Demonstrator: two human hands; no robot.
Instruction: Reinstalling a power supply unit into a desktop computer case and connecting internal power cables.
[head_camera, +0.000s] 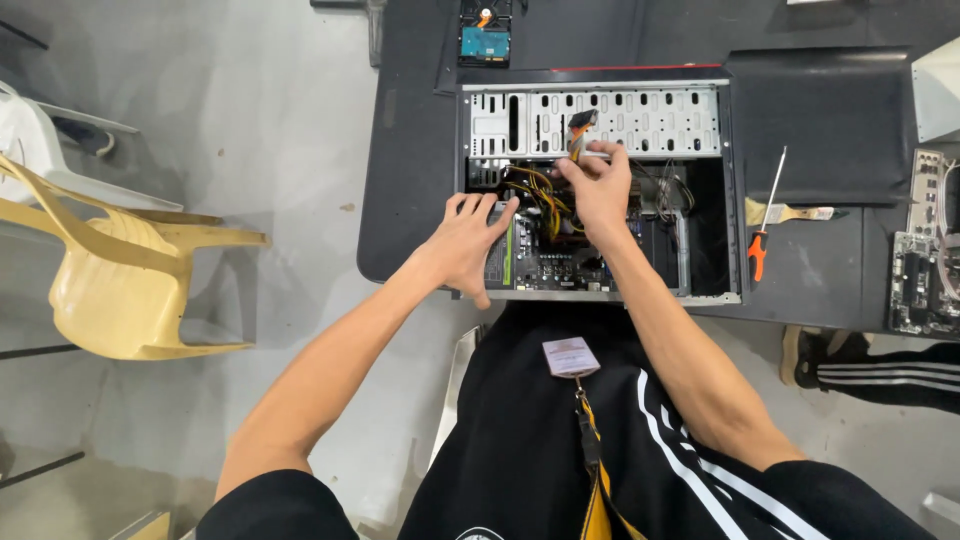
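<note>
While your left hand lies open and flat on the edge of the open computer case, your right hand pinches a plug on the yellow and black cables inside. The cables look soft and bendy, so hold the hard plug. A red-handled screwdriver lies well apart on the bench.

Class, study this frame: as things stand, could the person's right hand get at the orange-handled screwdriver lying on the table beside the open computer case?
Probably yes. The screwdriver lies bare on the dark table, right of the case, with nothing over it. But the right hand is pinching cables inside the case and would have to let go first.
</note>
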